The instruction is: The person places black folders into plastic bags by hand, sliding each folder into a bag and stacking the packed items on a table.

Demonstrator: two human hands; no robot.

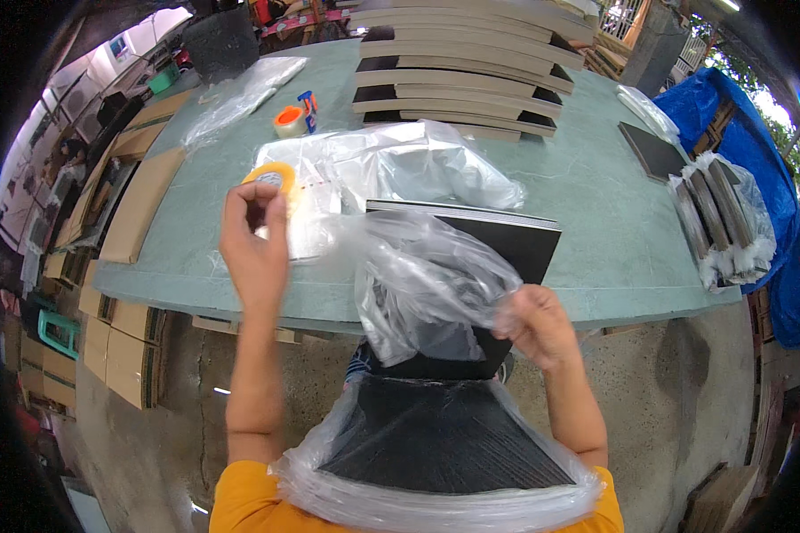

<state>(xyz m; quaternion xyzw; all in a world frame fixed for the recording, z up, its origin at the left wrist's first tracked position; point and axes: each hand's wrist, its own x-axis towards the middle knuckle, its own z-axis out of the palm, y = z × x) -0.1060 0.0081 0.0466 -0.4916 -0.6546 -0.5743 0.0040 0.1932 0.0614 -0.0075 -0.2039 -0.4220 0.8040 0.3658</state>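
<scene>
My right hand [542, 327] is closed on one end of a crumpled clear plastic bag [436, 258]. The bag stretches left in front of a black panel [516, 238] that stands tilted against the table edge. My left hand [260, 222] is raised beside a yellow tape roll [271, 175], fingers curled toward the thumb; what they pinch, if anything, does not show. Closest to me, a black panel wrapped in clear plastic [444, 435] rests against my body. A pile of clear plastic bags [418, 164] lies flat behind the bag in my hand.
A tall stack of panels [462, 80] stands at the far middle of the green table [622, 231]. An orange-cored tape roll [290, 122] and a blue-and-orange tool [308, 111] are left of it. Plastic-wrapped panels [720, 213] sit at the right edge. Cardboard-coloured pieces [142, 209] line the left.
</scene>
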